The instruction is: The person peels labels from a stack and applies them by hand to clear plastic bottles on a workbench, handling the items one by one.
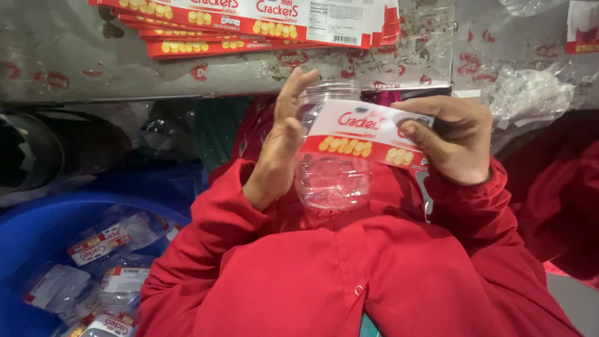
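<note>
The right hand point(458, 140) is pinching the red-and-white label point(365, 134) against the clear plastic jar point(331, 178) held over the person's lap, while the left hand point(281, 146), fingers open, is steadying it; I'd be smoothing outward, keeping edges level.

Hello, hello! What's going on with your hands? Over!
Left hand flat against clear jar. Right hand pressing label onto it. Nothing in the way.
</note>
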